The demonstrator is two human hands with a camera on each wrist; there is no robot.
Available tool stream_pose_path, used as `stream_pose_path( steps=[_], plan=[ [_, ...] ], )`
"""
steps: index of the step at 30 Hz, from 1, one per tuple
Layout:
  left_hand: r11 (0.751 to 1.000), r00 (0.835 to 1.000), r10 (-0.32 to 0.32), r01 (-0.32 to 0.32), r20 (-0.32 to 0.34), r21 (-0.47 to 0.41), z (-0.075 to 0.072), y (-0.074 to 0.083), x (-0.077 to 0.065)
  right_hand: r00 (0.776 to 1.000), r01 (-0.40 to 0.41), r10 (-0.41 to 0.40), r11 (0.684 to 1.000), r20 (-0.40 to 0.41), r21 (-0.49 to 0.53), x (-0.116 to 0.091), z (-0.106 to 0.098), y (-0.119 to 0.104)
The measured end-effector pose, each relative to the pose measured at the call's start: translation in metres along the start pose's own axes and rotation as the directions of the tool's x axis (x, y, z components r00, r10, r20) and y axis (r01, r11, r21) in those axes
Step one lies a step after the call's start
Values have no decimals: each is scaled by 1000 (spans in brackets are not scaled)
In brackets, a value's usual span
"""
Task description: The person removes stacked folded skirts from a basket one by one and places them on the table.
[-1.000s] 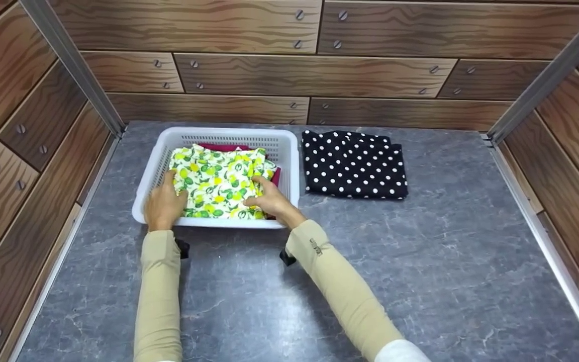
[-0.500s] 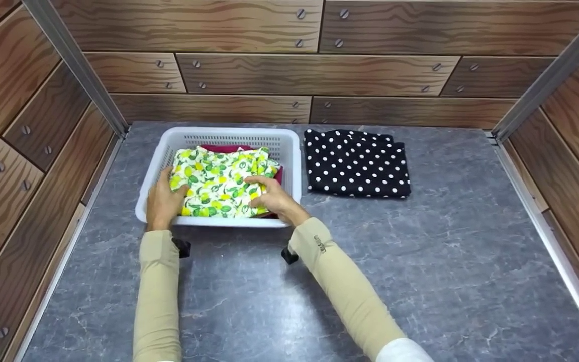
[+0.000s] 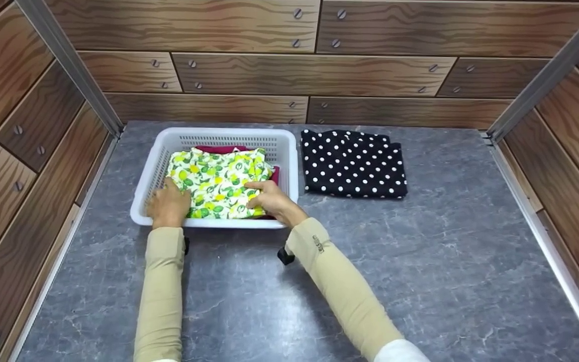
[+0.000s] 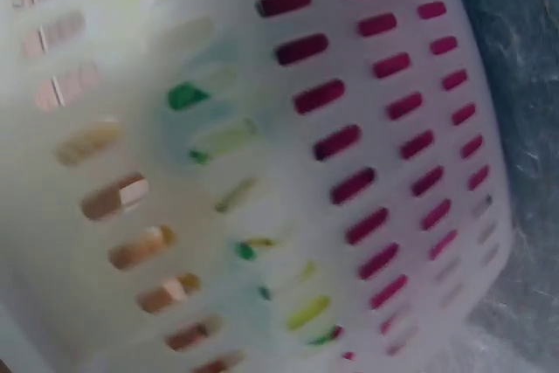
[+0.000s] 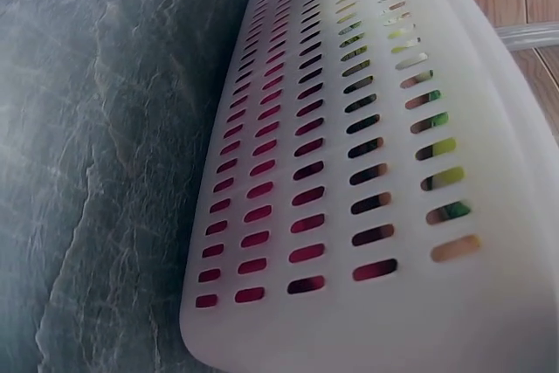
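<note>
A folded garment with a lemon print (image 3: 216,188) lies in the white plastic basket (image 3: 239,223), above dark red fabric (image 3: 221,149) that shows at its edges. At its left edge my left hand (image 3: 170,205) grips it, thumb on top and other fingers down inside the basket. My right hand (image 3: 277,202) pinches the lower right part, with thumb and forefinger showing and the other fingers hidden. Through the slots in the basket wall (image 4: 262,163), the left wrist view shows bits of fingers and fabric. Red fabric also shows through the wall (image 5: 288,181) in the right wrist view.
A folded black garment with white dots (image 3: 355,165) lies on the grey marbled tabletop (image 3: 445,241), just right of the basket. Wood-patterned panels (image 3: 249,73) stand behind and at both sides, with metal posts in the corners.
My left hand has turned slightly inward along the garment's left edge. The right hand stays near the lower right corner, where the fabric has shifted a little. Basket and dotted garment stay put.
</note>
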State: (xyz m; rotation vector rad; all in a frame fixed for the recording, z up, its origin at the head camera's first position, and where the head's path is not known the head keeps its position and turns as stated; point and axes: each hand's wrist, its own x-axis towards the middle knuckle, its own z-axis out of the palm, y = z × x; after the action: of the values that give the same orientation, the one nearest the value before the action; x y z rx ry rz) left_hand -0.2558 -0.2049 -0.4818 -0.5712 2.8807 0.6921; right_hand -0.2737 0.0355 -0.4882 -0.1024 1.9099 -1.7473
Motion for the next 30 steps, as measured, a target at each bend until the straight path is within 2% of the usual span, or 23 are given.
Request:
stream_pose_path(
  steps=[6,13,18,23,26,30],
  plan=[
    [999,999,-40,40,24,-22,-6,0,-2,1000,-12,14,997,-23,73,3,3,0],
    [999,998,-23,26,62,-40,-15,0,0,998,-29,44,956,-44,292,4,3,-1],
    [999,997,1,4,80,-54,-16,-1,0,1000,-26,30,955,-8,295,4,3,-1],
    [1000,993,14,-10,119,-29,-21,5,-8,1000,-29,30,955,0,294,4,3,0],
    [999,997,-1,3,74,-34,-22,10,-12,999,-35,36,958,1,283,4,2,0],
    [996,999,9,-13,-36,-84,-21,15,-14,999,-34,37,962,-6,269,4,2,0]
  ],
)
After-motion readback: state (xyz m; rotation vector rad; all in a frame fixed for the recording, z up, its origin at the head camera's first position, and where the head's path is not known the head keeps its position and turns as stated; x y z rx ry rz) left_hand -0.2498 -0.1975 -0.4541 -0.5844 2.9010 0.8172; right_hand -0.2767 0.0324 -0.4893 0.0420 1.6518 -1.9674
